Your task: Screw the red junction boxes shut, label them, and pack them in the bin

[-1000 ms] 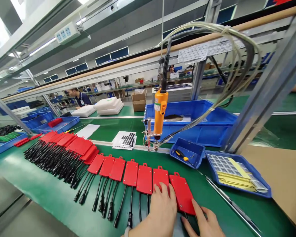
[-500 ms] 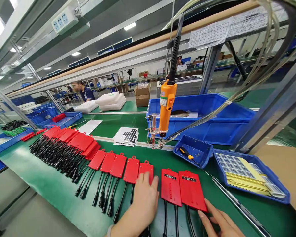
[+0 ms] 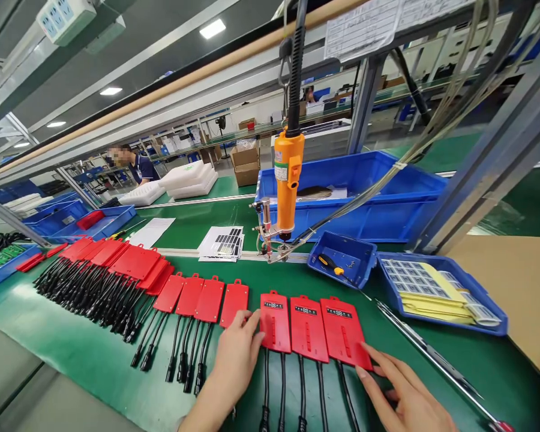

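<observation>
Three flat red boxes with black cables lie side by side, panel faces up: a left one [image 3: 275, 327], a middle one [image 3: 309, 333] and a right one [image 3: 345, 336]. My left hand [image 3: 236, 354] has its bent fingers and thumb apart at the left box's left edge. Just behind its fingertips lies a plain-backed red box [image 3: 234, 302]. My right hand [image 3: 398, 390] has thumb and index finger at the right box's lower right corner, with its other fingers curled below. Further left, several red boxes [image 3: 168, 294] lie back side up.
An orange electric screwdriver [image 3: 289, 183] hangs above the bench. Behind it stands a large blue bin [image 3: 355, 222]. A small blue tray [image 3: 364, 264] with a yellow-black screwdriver, a tray of labels [image 3: 499, 324] and a metal rod [image 3: 432, 360] lie at right. Printed sheets [image 3: 220, 243] lie behind the boxes.
The box under my left hand now lies panel side up beside the other two. My left hand has moved to its left edge. My right hand keeps to the same corner. The view has shifted.
</observation>
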`<state>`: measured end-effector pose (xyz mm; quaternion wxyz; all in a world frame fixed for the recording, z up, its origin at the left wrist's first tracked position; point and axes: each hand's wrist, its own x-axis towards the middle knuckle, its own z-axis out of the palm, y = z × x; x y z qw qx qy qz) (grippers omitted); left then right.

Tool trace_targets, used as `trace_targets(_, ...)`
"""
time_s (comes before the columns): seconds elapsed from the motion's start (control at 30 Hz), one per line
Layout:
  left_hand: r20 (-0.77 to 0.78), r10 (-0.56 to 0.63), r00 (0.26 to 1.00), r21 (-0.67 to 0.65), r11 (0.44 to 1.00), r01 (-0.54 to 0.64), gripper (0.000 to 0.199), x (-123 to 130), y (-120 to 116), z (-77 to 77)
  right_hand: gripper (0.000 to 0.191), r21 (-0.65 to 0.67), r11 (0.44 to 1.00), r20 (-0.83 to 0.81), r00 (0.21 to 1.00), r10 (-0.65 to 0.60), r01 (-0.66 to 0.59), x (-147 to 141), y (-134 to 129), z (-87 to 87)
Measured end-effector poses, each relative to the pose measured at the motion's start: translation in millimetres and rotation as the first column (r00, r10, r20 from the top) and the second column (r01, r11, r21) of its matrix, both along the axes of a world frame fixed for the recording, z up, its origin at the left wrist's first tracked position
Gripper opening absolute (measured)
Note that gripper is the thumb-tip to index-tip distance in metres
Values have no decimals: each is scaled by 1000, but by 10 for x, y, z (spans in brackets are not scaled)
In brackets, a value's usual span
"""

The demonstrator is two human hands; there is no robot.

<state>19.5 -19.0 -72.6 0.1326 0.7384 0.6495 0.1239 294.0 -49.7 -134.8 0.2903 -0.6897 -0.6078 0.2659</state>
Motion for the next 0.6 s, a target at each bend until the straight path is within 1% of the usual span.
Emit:
trace_targets(0.07,-137,17,990,28,1000,-14,47,-103,38,-14,57,27,1000,-13,1000,-13,13,-2,-8,-5)
trace_targets(0.13,-258,50,965,80,996,-31,53,-201,78,-41,56,61,997,-20,999,-40,41,-4,-13,-9)
trace_targets(0.2,-321,59,945,99,995,-28,53,-289,101,-77,55,93,994,-19,998,-59,61,-5,-15,-8)
trace_targets(0.23,-312,51,949,95,995,-22,50,-329,101,-96,56,102,993,-19,998,-63,65,-4,-16,-4)
trace_targets(0.27,-270,41,962,95,995,-16,49,-364,94,-114,56,108,992,-20,998,-65,66,-3,-16,3)
trace_targets(0.37,-18,34,999,131,991,-32,50,-452,44,-156,59,113,991,-35,997,-73,77,3,-17,28)
trace_targets(0.43,141,35,989,142,988,-55,49,-505,14,-177,60,111,990,-41,996,-81,85,13,-16,29)
trace_targets(0.47,178,22,984,143,988,-48,47,-536,8,-187,60,107,991,-39,996,-81,85,20,-14,20)
trace_targets(0.53,155,-6,988,177,984,-22,41,-614,23,-211,60,94,993,-27,997,-71,73,41,-11,-20)
trace_targets(0.6,31,-1,1000,253,968,-7,37,-714,69,-242,59,104,993,3,998,-61,61,69,-10,-86)
